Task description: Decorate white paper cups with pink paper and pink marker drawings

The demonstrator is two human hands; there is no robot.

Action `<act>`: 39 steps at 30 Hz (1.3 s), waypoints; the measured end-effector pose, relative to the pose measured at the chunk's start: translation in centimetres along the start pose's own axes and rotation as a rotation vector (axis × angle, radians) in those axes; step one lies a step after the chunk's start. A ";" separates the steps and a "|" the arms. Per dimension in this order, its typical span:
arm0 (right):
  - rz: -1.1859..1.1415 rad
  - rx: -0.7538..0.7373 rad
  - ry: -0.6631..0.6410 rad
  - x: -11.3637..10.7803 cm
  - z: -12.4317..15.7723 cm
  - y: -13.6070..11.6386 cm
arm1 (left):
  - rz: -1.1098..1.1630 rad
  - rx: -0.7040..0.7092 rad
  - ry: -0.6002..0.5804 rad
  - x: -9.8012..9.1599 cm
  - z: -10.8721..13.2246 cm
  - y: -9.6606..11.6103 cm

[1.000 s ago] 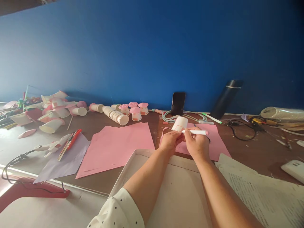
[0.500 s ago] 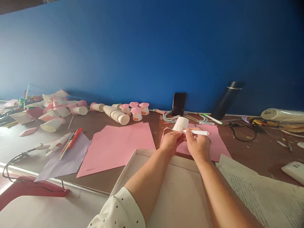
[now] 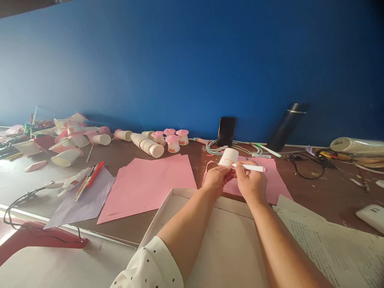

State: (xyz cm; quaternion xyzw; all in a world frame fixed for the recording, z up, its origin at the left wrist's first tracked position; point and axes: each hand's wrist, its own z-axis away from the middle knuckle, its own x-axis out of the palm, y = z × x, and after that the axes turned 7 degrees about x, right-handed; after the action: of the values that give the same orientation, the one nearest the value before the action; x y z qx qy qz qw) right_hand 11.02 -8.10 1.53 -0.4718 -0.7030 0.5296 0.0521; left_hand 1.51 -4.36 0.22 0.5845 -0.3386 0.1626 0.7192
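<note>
A white paper cup (image 3: 229, 156), turned upside down, is gripped near its rim by my left hand (image 3: 216, 179). Orange-pink lines form a box shape on the cup's side. My right hand (image 3: 252, 185) is closed around a white marker (image 3: 255, 168) with a pink end, its tip against or very close to the cup. Fingers partly cover the cup's lower edge. Pink paper (image 3: 274, 180) lies on the table beneath and behind both hands. A white cardboard tray or lid (image 3: 223, 240) sits under my forearms.
Pink sheets (image 3: 150, 184), a cutter (image 3: 89, 181) and a glue gun (image 3: 67, 181) lie left. Behind them are stacked cups (image 3: 147, 145), pink-topped cups (image 3: 172, 144) and a heap of cups (image 3: 66, 157). A phone (image 3: 227, 131) and black bottle (image 3: 286, 127) lean on the wall; printed papers (image 3: 330, 244) lie right.
The marker and my right hand have shifted very slightly to the right. The cup stays in my left hand, almost unmoved.
</note>
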 end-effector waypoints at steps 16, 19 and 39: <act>0.018 0.007 -0.013 -0.1 0.0 -0.1 | -0.004 0.004 -0.002 0.0 -0.1 0.0; 0.022 0.009 -0.015 0.0 0.0 0.0 | -0.002 0.005 0.007 0.0 0.0 0.0; 0.036 0.025 -0.021 0.0 0.2 -0.5 | -0.011 0.010 0.009 0.2 0.3 0.2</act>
State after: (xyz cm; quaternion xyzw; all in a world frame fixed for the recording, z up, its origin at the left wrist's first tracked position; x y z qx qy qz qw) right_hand 10.59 -8.24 1.80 -0.4778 -0.6883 0.5442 0.0411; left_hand 1.50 -4.59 0.51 0.5891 -0.3314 0.1631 0.7187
